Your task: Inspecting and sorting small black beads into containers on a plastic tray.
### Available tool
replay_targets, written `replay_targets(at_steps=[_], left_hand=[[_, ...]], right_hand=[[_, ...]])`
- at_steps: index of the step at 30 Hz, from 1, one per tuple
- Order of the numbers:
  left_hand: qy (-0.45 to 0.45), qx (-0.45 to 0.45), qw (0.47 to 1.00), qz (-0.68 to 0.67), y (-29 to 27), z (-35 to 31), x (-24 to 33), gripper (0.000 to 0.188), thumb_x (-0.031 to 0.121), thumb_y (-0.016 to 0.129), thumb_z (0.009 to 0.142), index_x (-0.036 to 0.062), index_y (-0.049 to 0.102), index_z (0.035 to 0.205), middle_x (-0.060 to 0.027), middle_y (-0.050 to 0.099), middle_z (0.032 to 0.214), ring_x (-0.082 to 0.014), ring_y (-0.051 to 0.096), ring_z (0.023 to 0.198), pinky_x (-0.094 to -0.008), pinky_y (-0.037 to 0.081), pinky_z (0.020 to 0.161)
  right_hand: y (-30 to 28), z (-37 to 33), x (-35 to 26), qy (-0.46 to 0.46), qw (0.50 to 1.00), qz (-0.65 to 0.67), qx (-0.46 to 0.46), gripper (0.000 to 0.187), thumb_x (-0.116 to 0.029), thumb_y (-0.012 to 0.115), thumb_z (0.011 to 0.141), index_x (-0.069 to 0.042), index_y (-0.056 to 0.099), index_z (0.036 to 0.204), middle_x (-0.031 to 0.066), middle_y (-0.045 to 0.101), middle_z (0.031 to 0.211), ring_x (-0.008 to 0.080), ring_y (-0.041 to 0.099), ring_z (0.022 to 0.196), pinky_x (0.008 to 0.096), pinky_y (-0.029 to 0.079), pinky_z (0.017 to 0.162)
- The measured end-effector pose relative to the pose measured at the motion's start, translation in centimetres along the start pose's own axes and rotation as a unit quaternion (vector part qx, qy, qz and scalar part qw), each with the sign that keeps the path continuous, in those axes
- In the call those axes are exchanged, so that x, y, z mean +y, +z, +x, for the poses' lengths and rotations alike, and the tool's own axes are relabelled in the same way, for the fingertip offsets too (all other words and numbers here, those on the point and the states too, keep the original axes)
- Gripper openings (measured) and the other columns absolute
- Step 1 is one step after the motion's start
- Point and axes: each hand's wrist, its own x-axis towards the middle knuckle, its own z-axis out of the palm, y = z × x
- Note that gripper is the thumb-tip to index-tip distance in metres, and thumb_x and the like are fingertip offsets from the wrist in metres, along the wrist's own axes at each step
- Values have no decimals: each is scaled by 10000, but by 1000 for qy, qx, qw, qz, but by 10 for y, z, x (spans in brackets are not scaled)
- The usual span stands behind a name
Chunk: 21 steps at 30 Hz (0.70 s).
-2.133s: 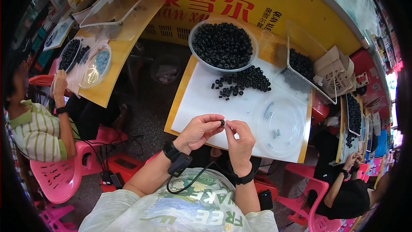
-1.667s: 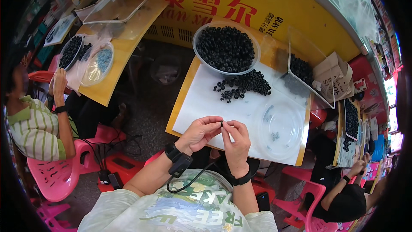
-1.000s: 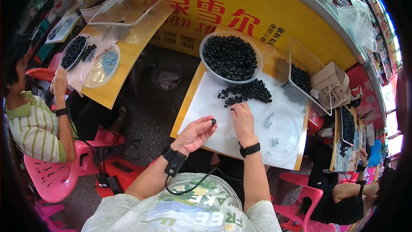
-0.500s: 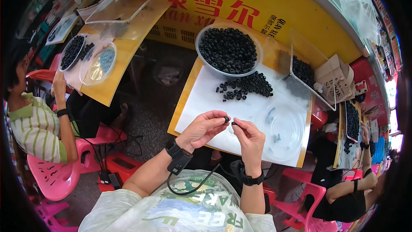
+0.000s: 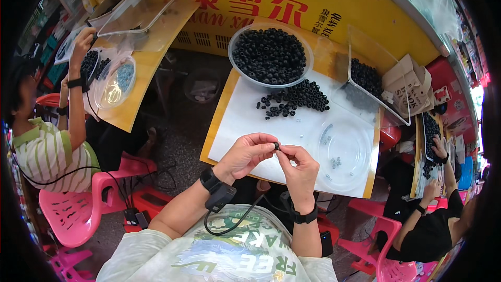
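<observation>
My left hand (image 5: 245, 156) pinches a small black cylindrical part (image 5: 276, 146) between thumb and fingertips above the near edge of the white sheet (image 5: 245, 117). Against that part my right hand (image 5: 299, 169) is closed, thumb and forefinger pressed together at its side; anything else in that pinch is hidden. Beyond my hands lies a loose pile of black ring-like parts (image 5: 308, 95). Behind it stands a clear round bowl (image 5: 271, 84) heaped with the same parts. A shallow clear round container (image 5: 352, 141), to the right, holds a few small pale bits (image 5: 335, 163).
A clear rectangular bin (image 5: 383, 105) with black parts stands at the table's right edge, by a paper bag (image 5: 409, 86). Co-workers sit at tables to the left (image 5: 55, 149) and right (image 5: 428, 230). Pink chairs (image 5: 70, 219) and a yellow panel (image 5: 156, 15) surround the place.
My right hand has moved left, bringing its fingertips and the small dark piece they held against the part in my left hand. The left co-worker has raised a hand.
</observation>
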Motion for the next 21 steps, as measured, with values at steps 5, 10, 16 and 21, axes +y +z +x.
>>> replay_targets(at_steps=[5,10,16,21], left_hand=[[-15,-8,1000,-1,-3,1,-2,175,30,684,945,34,688,1119,-66,703,1069,-129,670,979,-270,565,894],[-49,-32,998,22,-3,-2,4,305,59,712,939,38,625,1230,-42,686,1062,-99,656,911,-248,566,845],[-108,-57,993,-1,-12,-5,-3,484,106,743,922,48,525,1350,-41,671,1122,-116,672,939,-265,566,838],[-126,-78,989,-9,-12,-9,-9,477,105,736,929,44,527,1353,-36,666,1131,-103,661,950,-260,563,835]], right_hand=[[0,-2,4,3,1000,5,-1,149,18,783,817,21,732,958,114,740,924,149,687,762,257,546,716],[-14,2,4,61,995,-17,-81,251,-4,789,797,-15,744,1044,90,738,1024,145,678,911,273,537,782],[-23,5,3,-38,987,-21,-153,336,-31,790,789,-58,754,1122,68,748,1056,205,662,1040,323,533,871],[-23,-4,10,-39,987,-7,-155,288,-23,776,804,-50,760,1091,81,756,1035,234,673,1016,332,534,881]])
